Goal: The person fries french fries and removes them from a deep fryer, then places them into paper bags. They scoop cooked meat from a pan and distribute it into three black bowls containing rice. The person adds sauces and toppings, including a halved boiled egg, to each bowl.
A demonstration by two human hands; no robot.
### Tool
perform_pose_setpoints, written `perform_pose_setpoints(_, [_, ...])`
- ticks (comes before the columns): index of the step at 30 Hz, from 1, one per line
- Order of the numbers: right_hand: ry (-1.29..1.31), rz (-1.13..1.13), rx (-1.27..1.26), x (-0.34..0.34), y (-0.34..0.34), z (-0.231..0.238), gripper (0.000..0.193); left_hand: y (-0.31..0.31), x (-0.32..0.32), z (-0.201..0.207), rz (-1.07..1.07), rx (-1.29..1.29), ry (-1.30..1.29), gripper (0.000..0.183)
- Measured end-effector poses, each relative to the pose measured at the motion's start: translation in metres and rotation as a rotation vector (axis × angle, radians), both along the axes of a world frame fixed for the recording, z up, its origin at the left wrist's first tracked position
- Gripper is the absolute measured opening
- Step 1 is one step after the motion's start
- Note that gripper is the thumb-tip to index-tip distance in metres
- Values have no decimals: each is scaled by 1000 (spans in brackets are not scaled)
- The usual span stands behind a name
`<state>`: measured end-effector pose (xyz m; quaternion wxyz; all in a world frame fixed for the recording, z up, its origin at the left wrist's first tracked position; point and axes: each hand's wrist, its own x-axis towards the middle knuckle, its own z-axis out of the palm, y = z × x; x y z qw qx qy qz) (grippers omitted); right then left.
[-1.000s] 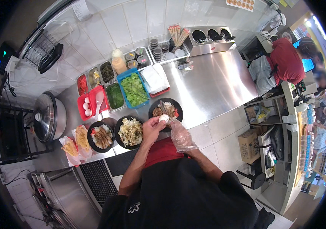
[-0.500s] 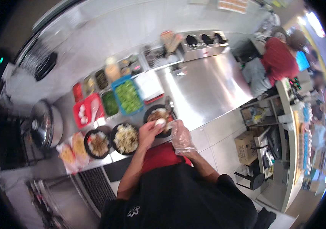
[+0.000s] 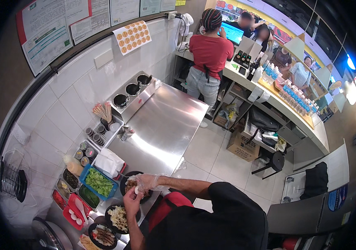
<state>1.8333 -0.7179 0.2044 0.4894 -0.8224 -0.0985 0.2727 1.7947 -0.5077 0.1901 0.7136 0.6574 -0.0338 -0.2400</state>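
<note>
A white egg (image 3: 136,190) is pinched in the fingertips of my bare left hand (image 3: 131,204). Close beside it is my right hand (image 3: 148,182) in a clear plastic glove, above a black bowl (image 3: 123,186) of rice and brown meat. The glove blurs my right fingers, and I cannot tell whether they touch the egg. Toward the lower left stands another black bowl (image 3: 108,222) with pale chopped food. Beyond that sits a third black bowl (image 3: 91,238) with rice and dark meat strips. Several more eggs (image 3: 74,216) and a pale spoon (image 3: 79,205) lie in a red tray (image 3: 70,201).
Behind the bowls are a blue tub (image 3: 112,192) of chopped lettuce and white napkins (image 3: 108,161). A steel counter (image 3: 165,121) stretches away to a cup holder (image 3: 134,100). A co-worker in a red shirt (image 3: 210,49) faces a screen. A round cooker (image 3: 51,235) stands at lower left.
My view has swung up and to the right, showing more of the room. My gloved right hand now reaches in closer to the egg, which stays in my left hand.
</note>
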Motion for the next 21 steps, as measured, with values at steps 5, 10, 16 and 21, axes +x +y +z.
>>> perform_pose_setpoints(5, [-118, -1, -15, 0, 5, 17, 48, -9, 2, 21, -24, 228, -98, 41])
perform_pose_setpoints(10, [-57, -39, -29, -1, 21, 17, 31, -15, 2, 29, 48, 460, -193, 38])
perform_pose_setpoints(16, [-158, -65, -105, 7, 33, 9, 38, -21, 3, 13, 120, 622, -457, 43])
perform_pose_setpoints(21, [-289, -118, -122, 6, 39, -2, 42, -30, 6, 15, 190, 640, -590, 44])
